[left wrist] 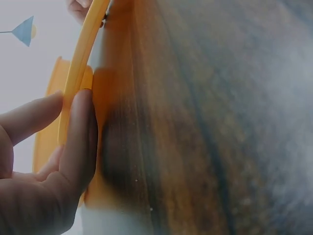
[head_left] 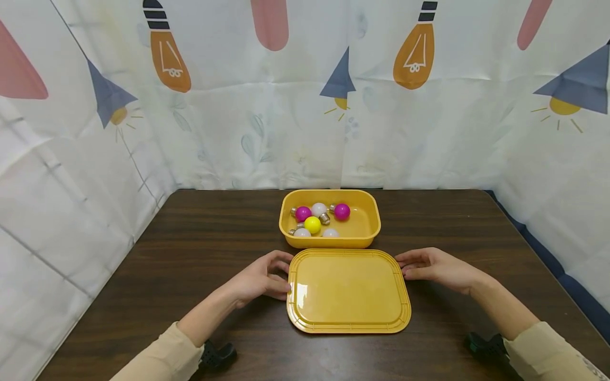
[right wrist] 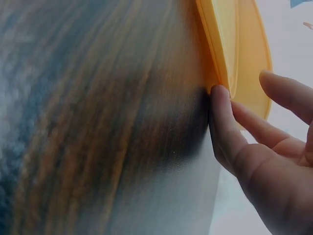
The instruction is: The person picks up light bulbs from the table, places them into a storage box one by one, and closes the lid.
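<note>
A yellow rectangular lid (head_left: pixel 350 291), flat with a rounded rim, is in front of me in the head view. My left hand (head_left: pixel 264 276) pinches its left edge; in the left wrist view the thumb is on one face and the fingers (left wrist: pixel 80 132) are on the other. At the opposite edge, my right hand (head_left: pixel 438 269) touches the lid with its fingertips (right wrist: pixel 221 95), the thumb held apart from it. Just behind the lid stands a yellow box (head_left: pixel 364 219) without a cover, holding several bulbs: magenta (head_left: pixel 342 211), white (head_left: pixel 319 209) and yellow (head_left: pixel 312 225).
The dark wood-grain table (head_left: pixel 214 222) extends on both sides of the box. A white curtain (head_left: pixel 295 132) printed with lamps and bulbs hangs behind and beside it. Dark devices (head_left: pixel 219 355) sit under both wrists. Navy fabric (head_left: pixel 548 248) shows beyond the right table edge.
</note>
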Demonstrator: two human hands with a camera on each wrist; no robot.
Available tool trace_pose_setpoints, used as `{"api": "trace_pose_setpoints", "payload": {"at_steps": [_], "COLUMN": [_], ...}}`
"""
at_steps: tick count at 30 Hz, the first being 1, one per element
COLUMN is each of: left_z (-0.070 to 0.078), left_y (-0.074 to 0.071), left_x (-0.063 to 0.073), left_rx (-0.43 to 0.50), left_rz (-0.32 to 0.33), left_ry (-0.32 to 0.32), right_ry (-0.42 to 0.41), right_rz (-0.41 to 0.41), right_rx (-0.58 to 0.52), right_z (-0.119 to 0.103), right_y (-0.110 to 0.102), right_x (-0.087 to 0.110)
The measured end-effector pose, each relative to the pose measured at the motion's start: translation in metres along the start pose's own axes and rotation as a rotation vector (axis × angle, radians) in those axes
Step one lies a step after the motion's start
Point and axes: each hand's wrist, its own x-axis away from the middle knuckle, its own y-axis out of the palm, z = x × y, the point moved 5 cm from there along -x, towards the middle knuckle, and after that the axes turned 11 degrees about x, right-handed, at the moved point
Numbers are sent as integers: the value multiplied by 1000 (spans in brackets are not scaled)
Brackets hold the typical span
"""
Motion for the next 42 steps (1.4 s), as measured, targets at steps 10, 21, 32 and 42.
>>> {"api": "trace_pose_setpoints", "payload": {"at_steps": [10,21,32,42], "left_z": [-3,-6,-10,-5], "left_y": [0,-4,-4,-4], "left_x": [-3,-4,-5,-2], "left_rx": [4,79,107,86], "left_rz": [-19,-44,-57,-55], "left_ry": [-12,-9,-40,-31], "right_ry": [35,52,40,4], "right_rz": [-20,-24,-25,-47], "right_rx": [-59,-100,-160,-175], "right_z": [-1,0,0,-4], "right_y": [2,8,10,6], "right_x": [0,-4,-4,-2]}}
